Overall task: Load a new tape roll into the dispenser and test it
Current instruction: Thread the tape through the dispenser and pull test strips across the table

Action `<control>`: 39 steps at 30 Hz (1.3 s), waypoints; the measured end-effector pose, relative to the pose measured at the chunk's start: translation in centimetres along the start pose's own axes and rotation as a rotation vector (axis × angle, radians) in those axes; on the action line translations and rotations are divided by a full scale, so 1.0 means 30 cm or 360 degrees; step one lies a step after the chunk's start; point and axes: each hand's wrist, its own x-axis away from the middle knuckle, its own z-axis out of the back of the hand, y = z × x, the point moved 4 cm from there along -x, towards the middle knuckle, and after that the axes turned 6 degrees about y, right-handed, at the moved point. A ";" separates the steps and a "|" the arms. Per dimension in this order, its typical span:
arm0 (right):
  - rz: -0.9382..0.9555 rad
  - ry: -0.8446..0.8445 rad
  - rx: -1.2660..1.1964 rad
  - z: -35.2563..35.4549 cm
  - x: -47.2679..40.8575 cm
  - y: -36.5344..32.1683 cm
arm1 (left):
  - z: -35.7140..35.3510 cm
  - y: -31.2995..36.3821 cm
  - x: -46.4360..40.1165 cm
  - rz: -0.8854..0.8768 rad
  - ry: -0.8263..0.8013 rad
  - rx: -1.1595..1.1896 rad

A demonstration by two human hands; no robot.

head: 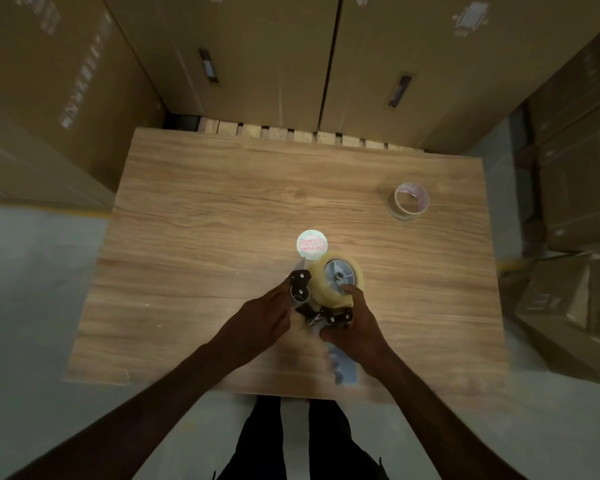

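A hand-held tape dispenser (326,315) with black brackets and a pale blue handle lies over the near middle of the wooden table (222,209). A clear tape roll (321,287) sits on its grey hub. My right hand (355,327) grips the dispenser by the top of the handle, with the thumb on the roll's rim. My left hand (265,315) holds the dispenser's front end by the roller. An empty cardboard tape core (409,201) lies at the far right of the table. A round white label disc (311,244) lies just beyond the roll.
Tall cardboard boxes (264,57) stand behind and to the left of the table, with more boxes (575,202) stacked at the right. A wooden pallet edge (291,133) shows at the table's far side. Grey floor runs along both sides.
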 end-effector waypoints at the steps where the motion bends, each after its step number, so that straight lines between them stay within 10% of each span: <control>1: -0.0010 -0.0018 -0.0058 0.001 0.007 -0.003 | 0.001 -0.007 0.001 0.0033 -0.0018 -0.0002; 12: -0.0138 -0.0202 -0.0238 0.074 0.051 -0.020 | 0.055 0.070 -0.017 0.0005 -0.0006 0.0145; 25: -0.0384 -0.0373 -0.0771 0.116 0.156 -0.127 | 0.222 0.206 -0.348 0.0082 -0.1059 0.0362; 39: -0.0139 -0.0357 -0.1055 0.152 0.193 -0.366 | 0.479 0.387 -0.639 0.0363 -0.1553 0.0573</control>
